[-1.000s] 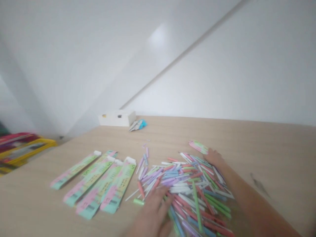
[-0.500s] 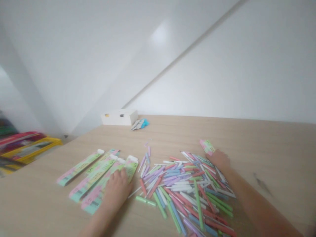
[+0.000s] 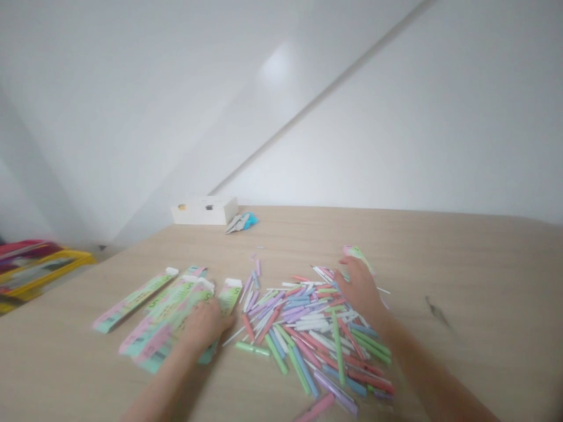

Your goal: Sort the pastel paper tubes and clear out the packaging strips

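A loose heap of slim pens (image 3: 316, 316) in green, blue, red, purple and white lies on the wooden table. Left of it, several long, flat pink-green cardboard boxes (image 3: 136, 299) with white end flaps are laid side by side. My left hand (image 3: 204, 322) is around the rightmost box (image 3: 231, 293), thumb on its right side and fingers on its left; blur softens the grip. My right hand (image 3: 360, 287) hovers at the heap's upper right edge, fingers apart over the pens, holding nothing that I can see. Just beyond it lies another pink-green box (image 3: 354, 251), partly hidden by the hand.
At the back left stands a white box (image 3: 204, 211) with two cut-outs, and a grey and blue crumpled glove-like item (image 3: 241, 223) beside it. A thin dark object (image 3: 437, 313) lies on the right. Yellow and red bins (image 3: 53, 269) are beyond the table's left edge.
My right hand has moved left from the small box onto the heap, its fingers spreading. The left hand's box now sits apart from its neighbours. The view has shifted slightly right.
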### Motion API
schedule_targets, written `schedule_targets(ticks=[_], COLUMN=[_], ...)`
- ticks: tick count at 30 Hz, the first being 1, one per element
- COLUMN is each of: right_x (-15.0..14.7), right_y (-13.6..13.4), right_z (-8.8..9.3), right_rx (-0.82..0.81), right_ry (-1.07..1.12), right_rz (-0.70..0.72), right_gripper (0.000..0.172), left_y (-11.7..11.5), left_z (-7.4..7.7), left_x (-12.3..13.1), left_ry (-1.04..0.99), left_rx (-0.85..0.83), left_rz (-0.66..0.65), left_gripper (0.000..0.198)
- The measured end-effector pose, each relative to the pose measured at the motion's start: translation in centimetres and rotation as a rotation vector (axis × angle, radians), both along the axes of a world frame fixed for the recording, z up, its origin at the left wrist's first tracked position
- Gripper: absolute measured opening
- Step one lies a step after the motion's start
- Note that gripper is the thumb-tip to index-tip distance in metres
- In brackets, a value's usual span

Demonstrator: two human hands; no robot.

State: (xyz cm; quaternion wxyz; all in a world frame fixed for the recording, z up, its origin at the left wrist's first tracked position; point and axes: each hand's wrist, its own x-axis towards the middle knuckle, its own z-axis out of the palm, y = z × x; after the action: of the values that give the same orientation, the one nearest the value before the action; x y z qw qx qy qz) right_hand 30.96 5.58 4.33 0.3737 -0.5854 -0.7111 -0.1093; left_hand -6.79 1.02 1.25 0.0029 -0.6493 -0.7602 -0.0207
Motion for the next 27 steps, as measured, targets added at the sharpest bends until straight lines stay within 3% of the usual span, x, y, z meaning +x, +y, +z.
schedule_targets(ticks=[4, 12, 19, 27], right_x=[-2.1, -4.1, -4.8, -4.9], right_y=[-2.8, -5.2, -6.4, -7.0], right_z=[0.4, 0.0, -0.8, -0.6], right_rx=[0.026, -0.037, -0.055, -0.112], right_ry=[0.158, 0.289, 0.287, 0.298], right_rz=[0.182, 0.3, 0.351, 0.369], right_gripper=[0.02, 0.017, 0.016, 0.016], left_y=[0.5, 1.8, 2.0, 1.9], left_z=[-0.2, -0.1, 0.1, 0.1], left_x=[-0.4, -1.2, -0.7, -0.4], left_ry=[0.02, -0.025, -0.022, -0.054], left_rx=[-0.01, -0.123, -0.112, -0.056], left_rz=[0.009, -0.028, -0.057, -0.027], left_gripper=[0.057, 0.06, 0.068, 0.047])
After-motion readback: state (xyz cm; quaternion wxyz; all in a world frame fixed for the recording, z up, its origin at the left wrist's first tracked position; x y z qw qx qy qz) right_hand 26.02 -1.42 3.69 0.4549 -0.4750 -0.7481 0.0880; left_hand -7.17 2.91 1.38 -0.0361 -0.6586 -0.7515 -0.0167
